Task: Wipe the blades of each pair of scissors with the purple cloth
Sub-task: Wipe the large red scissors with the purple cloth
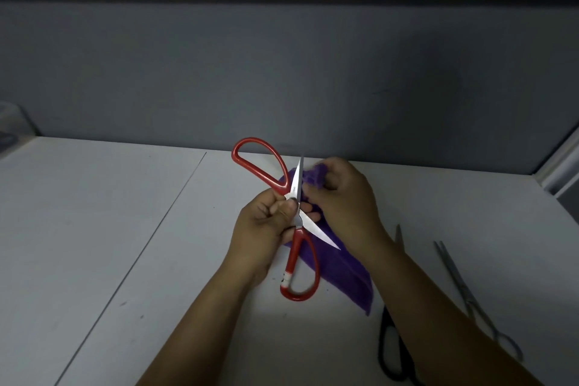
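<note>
**Red scissors held open, cloth bunched against one blade**

The red scissors (294,251) are pinched near the pivot by the left hand (266,223), with the thumb and the curled fingers closed on the metal just where the two halves cross. The upper part of the purple cloth (344,276) is gripped in a bunch by the right hand (341,201) and is held against the right side of the blade that points away from the person.

The scissors are held above the table, in front of the person and near the middle of the view. They are opened wide into an X. Two short, pointed blades of bright, smooth steel are seen; the second one is directed down and to the right, across the cloth. The handles are large oval loops of glossy red plastic, one at the upper left and one toward the person, the latter with a small white mark on it.

The cloth is soft and fuzzy, and a long folded strip of it runs down toward the white, matt table (125,229).

To the right, black-handled scissors (391,351) are partly hidden under the right forearm. Thin all-metal scissors (470,301) are laid closed beside them. Behind the table a plain grey wall (282,72) is seen.
</note>
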